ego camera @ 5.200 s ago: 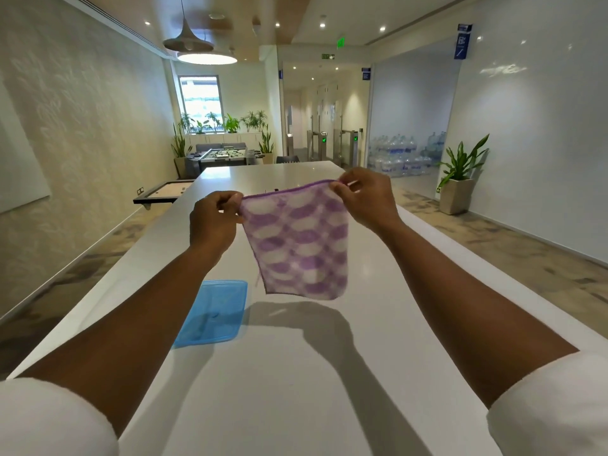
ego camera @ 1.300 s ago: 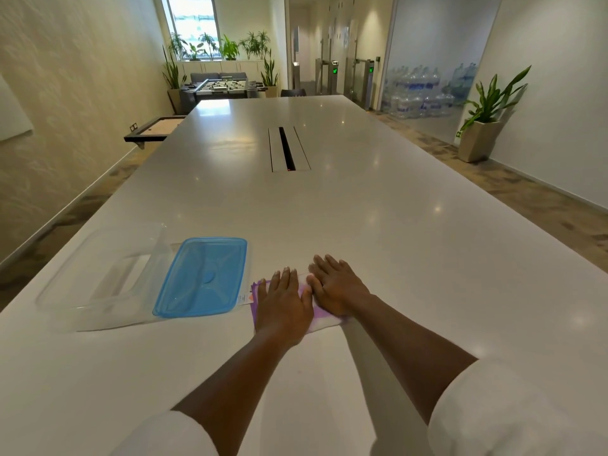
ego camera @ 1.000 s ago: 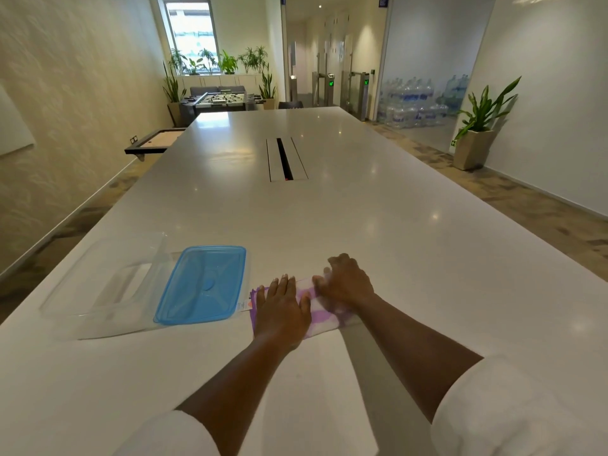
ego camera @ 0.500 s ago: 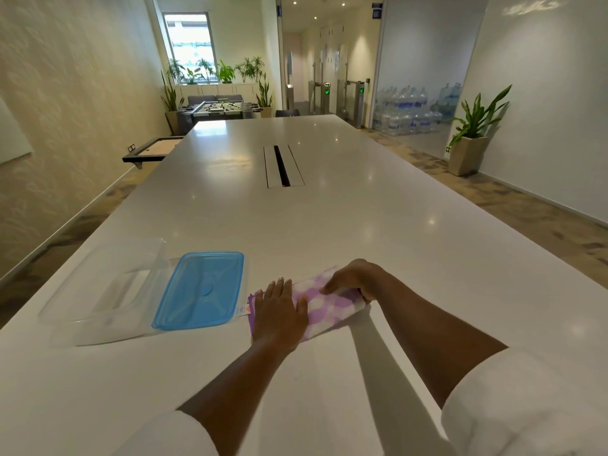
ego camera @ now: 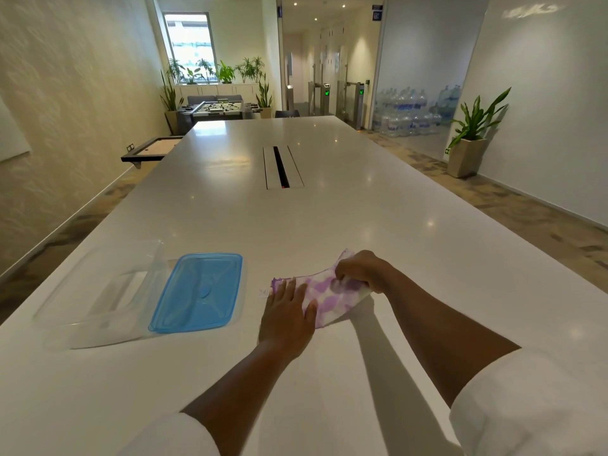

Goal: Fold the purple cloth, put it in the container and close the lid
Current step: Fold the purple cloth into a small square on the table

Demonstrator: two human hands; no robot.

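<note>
The purple and white checked cloth (ego camera: 329, 296), folded into a narrow strip, lies on the white table (ego camera: 329, 209) in front of me. My left hand (ego camera: 288, 315) lies flat on its left end with fingers spread. My right hand (ego camera: 360, 269) pinches the right end and holds it lifted off the table. To the left, the blue lid (ego camera: 199, 291) lies flat. Beside it, further left, stands the clear plastic container (ego camera: 102, 291), open and with nothing inside.
A cable slot (ego camera: 282, 167) runs along the table's middle, farther away. The table's left edge passes close to the container. A potted plant (ego camera: 470, 143) stands on the floor at the right wall, and water bottles are stacked behind it.
The cloth went from hanging in the air to lying folded on the table under both palms. My right hand then curled around its right end and raised it; the left hand stayed flat.
</note>
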